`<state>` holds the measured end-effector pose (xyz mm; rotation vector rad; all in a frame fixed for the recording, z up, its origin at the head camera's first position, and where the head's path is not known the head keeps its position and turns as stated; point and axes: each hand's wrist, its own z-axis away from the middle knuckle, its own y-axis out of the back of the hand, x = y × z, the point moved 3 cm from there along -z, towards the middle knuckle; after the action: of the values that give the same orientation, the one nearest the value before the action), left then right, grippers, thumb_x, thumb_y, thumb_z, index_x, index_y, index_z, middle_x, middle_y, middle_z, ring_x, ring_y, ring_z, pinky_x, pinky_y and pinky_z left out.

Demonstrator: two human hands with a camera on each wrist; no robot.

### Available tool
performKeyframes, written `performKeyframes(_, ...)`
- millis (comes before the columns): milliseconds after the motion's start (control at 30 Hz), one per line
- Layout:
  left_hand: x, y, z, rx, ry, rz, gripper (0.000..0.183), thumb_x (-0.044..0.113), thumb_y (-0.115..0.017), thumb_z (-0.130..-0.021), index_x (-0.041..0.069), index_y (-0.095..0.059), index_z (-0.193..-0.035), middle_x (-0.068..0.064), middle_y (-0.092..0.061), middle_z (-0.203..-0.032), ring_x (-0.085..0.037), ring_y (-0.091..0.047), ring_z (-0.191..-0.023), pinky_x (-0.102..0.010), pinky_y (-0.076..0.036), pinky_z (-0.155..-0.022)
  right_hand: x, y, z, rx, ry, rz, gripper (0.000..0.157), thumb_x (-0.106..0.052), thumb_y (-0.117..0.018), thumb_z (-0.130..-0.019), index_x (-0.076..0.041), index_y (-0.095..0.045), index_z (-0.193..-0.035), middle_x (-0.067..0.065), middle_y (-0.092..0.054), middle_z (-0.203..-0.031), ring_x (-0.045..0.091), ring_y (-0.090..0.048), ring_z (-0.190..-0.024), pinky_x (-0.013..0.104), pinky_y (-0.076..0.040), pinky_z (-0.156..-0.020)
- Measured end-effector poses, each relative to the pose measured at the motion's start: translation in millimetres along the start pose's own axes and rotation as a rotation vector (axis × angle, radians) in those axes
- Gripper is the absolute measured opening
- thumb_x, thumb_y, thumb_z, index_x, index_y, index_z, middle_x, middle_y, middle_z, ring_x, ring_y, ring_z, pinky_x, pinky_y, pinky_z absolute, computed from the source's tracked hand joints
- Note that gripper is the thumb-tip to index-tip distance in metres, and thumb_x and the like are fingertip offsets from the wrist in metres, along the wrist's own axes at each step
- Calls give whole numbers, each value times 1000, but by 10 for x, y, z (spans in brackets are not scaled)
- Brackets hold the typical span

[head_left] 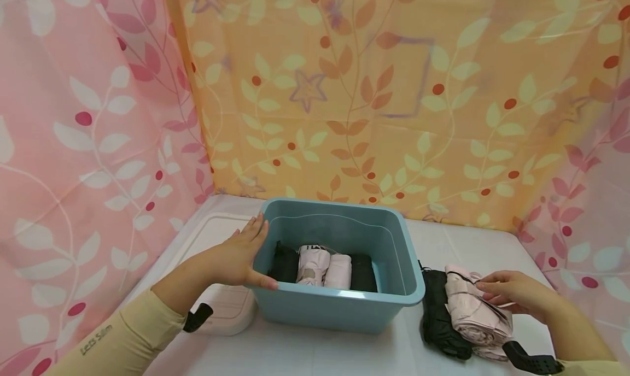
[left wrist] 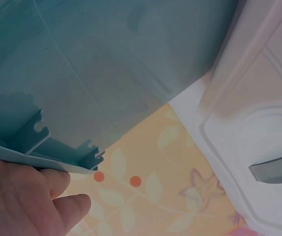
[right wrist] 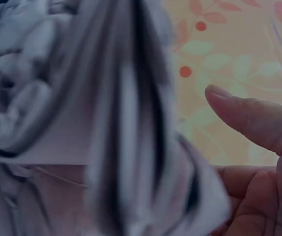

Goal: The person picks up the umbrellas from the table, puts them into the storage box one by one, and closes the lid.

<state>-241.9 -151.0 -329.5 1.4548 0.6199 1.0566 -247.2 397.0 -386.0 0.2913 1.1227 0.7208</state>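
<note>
My left hand [head_left: 241, 258] rests with straight, spread fingers on the left rim of a light blue plastic bin [head_left: 325, 313], its thumb at the front rim. In the left wrist view, fingertips [left wrist: 72, 211] show beside the bin's edge. Inside the bin stand two pale pink rolls of fabric [head_left: 338, 271] between two black rolls [head_left: 362, 272]. To the right, my right hand [head_left: 517, 293] lies at the side of a rolled pale pink fabric bundle [head_left: 465, 305] with dark straps. Its thumb [right wrist: 244, 115] is apart from the fabric in the right wrist view.
Left of the bin lies a whitish plastic lid [head_left: 223, 305], partly behind my left arm; a grey clip [left wrist: 278, 169] shows on it. A black fabric bundle [head_left: 438, 321] lies between bin and pink bundle. Patterned curtains [head_left: 344, 119] surround the white table [head_left: 295, 354].
</note>
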Motion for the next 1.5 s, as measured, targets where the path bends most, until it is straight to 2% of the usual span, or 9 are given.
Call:
performKeyframes(100,-1,-2,6,1,0,0,128,80,-55,-60,2,-1,-146,-15,9,-152,-31,9,-139,-55,-7,-107,39,-76,-43,12,-25,14,48,-36,-56,-90,7,-55,-111,9,-59,-98,22,-56,-86,39,-49,-71)
performKeyframes(267,2,-1,24,5,1,4,127,79,-54,-60,1,-1,-146,-16,9,-152,-31,9,-139,-55,-8,-107,44,-166,-104,8,15,13,40,-35,-56,-90,4,-62,-97,3,-57,-83,17,-53,-75,32,-46,-63)
performKeyframes(467,12,-10,34,3,-5,10,127,79,-54,-61,1,-2,-146,-17,9,-152,-32,8,-139,-56,-9,-107,33,-237,-142,46,5,37,37,-39,-57,-88,-5,-59,-73,-3,-48,-63,12,-50,-61,26,-43,-54)
performKeyframes(733,7,-19,29,7,-10,17,127,79,-54,-61,1,-1,-146,-17,8,-152,-32,8,-139,-56,-9,-107,-25,-253,-188,164,-55,241,50,-50,-60,-82,-1,-60,-78,4,-49,-72,16,-48,-65,28,-40,-55)
performKeyframes(867,-2,-17,26,7,-9,12,127,80,-54,-61,1,-1,-146,-17,9,-152,-32,8,-138,-56,-9,-107,-60,-260,-221,180,-45,261,49,-50,-63,-80,-3,-55,-71,5,-49,-73,16,-47,-63,28,-40,-52)
performKeyframes(967,-4,-13,21,9,-9,9,127,80,-53,-61,1,0,-146,-17,9,-152,-32,9,-138,-56,-9,-107,-85,-258,-240,202,-35,289,49,-51,-64,-79,-3,-54,-69,14,-53,-81,16,-47,-63,28,-41,-52)
performKeyframes(1200,0,-7,8,7,-7,5,128,81,-53,-60,2,0,-146,-16,9,-152,-32,9,-138,-56,-9,-107,-160,-268,-249,218,-26,296,51,-48,-68,-77,0,-51,-78,8,-48,-75,18,-46,-67,29,-40,-54)
performKeyframes(1367,3,0,8,7,-8,9,127,80,-53,-61,2,0,-146,-16,9,-152,-31,9,-138,-56,-8,-107,-179,-295,-270,173,-45,268,68,-49,-65,-78,14,-56,-104,21,-54,-92,22,-50,-77,31,-43,-62)
performKeyframes(1500,1,-5,8,4,-10,5,127,81,-53,-61,3,1,-146,-16,10,-152,-31,9,-138,-56,-9,-107,-166,-315,-285,133,-55,245,86,-50,-60,-82,23,-39,-121,32,-51,-110,27,-51,-89,37,-45,-73)
